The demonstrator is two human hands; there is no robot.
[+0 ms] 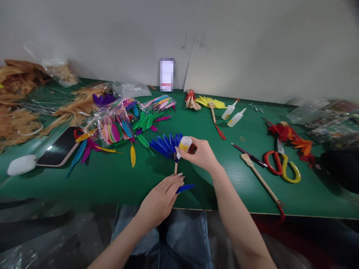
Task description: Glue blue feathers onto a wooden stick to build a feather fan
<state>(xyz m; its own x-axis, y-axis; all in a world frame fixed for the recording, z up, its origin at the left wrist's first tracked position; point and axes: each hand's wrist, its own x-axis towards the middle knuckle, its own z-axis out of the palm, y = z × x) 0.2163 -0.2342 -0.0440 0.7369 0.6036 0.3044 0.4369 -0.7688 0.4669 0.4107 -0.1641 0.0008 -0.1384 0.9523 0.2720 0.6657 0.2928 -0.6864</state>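
Note:
A fan of blue feathers [165, 145] on a wooden handle [176, 169] lies near the table's front edge. My left hand [165, 193] is closed over the lower end of that handle, which it partly hides. From under its fingers sticks a loose blue feather [185, 188]; whether it is gripped or just lies there I cannot tell. Tipped nose-down, a small white glue bottle [185, 144] with a yellow label is in my right hand [202, 154], fingers wrapped round it. Its tip is at the feather bases, where the fingers hide the contact.
Loose and bagged coloured feathers [114, 127] spread to the left, beside a phone [60, 147] and a white case [21, 165]. Behind are a yellow feather fan [210, 102] and two glue bottles [232, 115]. Scissors [282, 164], a pen [249, 155] and a wooden stick [262, 179] lie right.

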